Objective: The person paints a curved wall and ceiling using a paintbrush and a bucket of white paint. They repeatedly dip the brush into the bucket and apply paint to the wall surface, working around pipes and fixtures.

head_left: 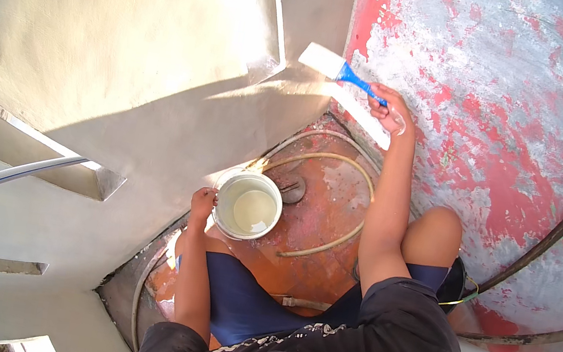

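Note:
My right hand (388, 109) grips the blue handle of a wide paintbrush (327, 63), raised near the corner where two walls meet. White bristles on the brush point up and left. A whitish smear marks the wrist. My left hand (204, 202) holds a round pail (223, 195) at its left side, by the rim or wire handle; which one is not clear. Pale liquid (254, 210) covers the bottom of the pail. Beside my left hand rises a smooth plastered wall (153, 150), partly sunlit.
A hose (339, 158) loops over the worn reddish floor (311, 197). Peeling red and grey paint covers the right wall (488, 126), with a dark pipe or hose (553, 241) along it. On the left, a white pipe (19, 176) enters a wall opening (106, 184).

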A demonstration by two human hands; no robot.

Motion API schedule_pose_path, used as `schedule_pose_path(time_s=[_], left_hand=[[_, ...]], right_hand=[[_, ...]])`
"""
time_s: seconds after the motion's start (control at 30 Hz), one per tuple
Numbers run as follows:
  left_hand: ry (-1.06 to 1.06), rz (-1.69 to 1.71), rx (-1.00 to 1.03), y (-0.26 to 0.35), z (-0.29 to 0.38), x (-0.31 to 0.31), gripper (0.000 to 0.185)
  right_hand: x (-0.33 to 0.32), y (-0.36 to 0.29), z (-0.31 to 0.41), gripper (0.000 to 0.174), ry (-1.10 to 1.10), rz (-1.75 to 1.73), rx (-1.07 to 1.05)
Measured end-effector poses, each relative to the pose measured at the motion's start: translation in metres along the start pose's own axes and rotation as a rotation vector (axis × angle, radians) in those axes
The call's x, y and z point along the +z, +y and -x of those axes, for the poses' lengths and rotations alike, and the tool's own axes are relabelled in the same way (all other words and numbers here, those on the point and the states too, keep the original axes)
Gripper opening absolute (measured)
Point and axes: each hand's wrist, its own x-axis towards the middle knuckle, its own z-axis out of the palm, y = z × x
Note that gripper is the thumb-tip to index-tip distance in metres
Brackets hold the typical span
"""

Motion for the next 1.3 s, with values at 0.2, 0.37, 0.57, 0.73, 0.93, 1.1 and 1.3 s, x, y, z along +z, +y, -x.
schedule_pose_path(time_s=[0.2,0.37,0.57,0.73,0.93,1.1,1.3], left_hand=[[-0.063,0.154,-0.032,0.020,0.016,0.016,0.015],[-0.083,0.152,-0.031,0.025,0.022,0.017,0.016],[-0.109,0.199,-0.050,0.025,0.020,0.013,0.015],[-0.136,0.219,-0.066,0.023,0.017,0.012,0.014],[-0.181,0.239,-0.053,0.023,0.011,0.009,0.013],[-0.169,0.256,-0.048,0.026,0.011,0.009,0.014],[-0.185,0.271,-0.023,0.023,0.007,0.007,0.014]], right_hand=[[0.030,-0.076,-0.065,0.019,-0.081,-0.206,-0.303],[0.005,-0.014,-0.078,0.016,0.212,-0.168,-0.157],[0.006,0.007,-0.062,0.018,0.507,0.010,0.032],[0.092,-0.185,-0.071,0.012,0.141,0.034,-0.420],[0.152,-0.296,-0.075,0.015,-0.219,-0.052,-0.548],[0.090,-0.136,-0.093,0.013,0.076,-0.130,-0.318],[0.028,0.015,-0.059,0.008,0.505,0.126,0.127]])
